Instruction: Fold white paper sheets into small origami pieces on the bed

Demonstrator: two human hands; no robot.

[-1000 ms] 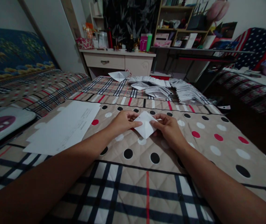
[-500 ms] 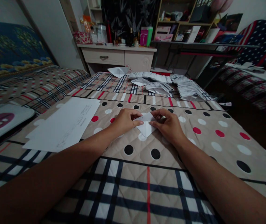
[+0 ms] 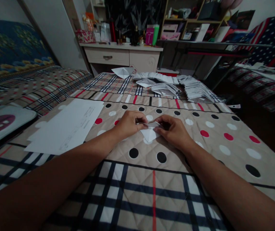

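A small folded sheet of white paper (image 3: 149,134) lies on the quilt, its lower point toward me and its upper flap raised and bent over. My left hand (image 3: 130,122) pinches the flap's left end between thumb and fingers. At the right end, my right hand (image 3: 172,127) grips the same paper in a like pinch. Parts of the paper's edges are hidden behind the fingers. To the left of my left forearm lies a stack of flat white sheets (image 3: 65,128), slightly fanned, with printing on the top one.
Beyond my hands, rows of folded papers (image 3: 195,89) and a loose folded paper (image 3: 122,72) sit on the polka-dot and plaid quilt (image 3: 132,179). At left is a white case-like object (image 3: 22,117). A white dresser (image 3: 118,54) stands past the bed.
The paper's upper part, lying nearly flat before, is now lifted and folded toward me by both hands. The hands have stayed almost in place; the view has tilted slightly.
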